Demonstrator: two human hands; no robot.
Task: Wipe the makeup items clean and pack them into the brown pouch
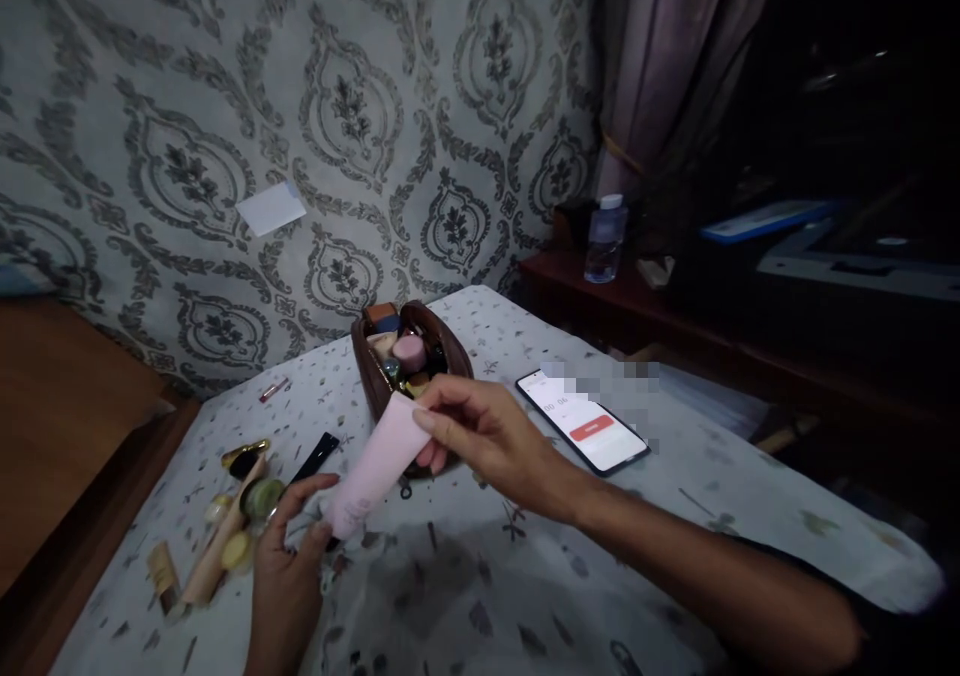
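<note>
Pink tube point(373, 468), label unreadable, pinched between right hand point(487, 436) fingers and left hand point(289, 556) fingers.

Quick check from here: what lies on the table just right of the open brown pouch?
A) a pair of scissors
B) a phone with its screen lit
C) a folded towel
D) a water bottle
B: a phone lies flat with its screen lit, right of the brown pouch; the bottle stands on the far side shelf.

- The right hand point(480, 431) reaches in from the right on a long, bare arm, its fingers pinched together.
- The left hand point(289, 556) comes up from below, back showing, fingers curled with the tips pointing right.
</note>
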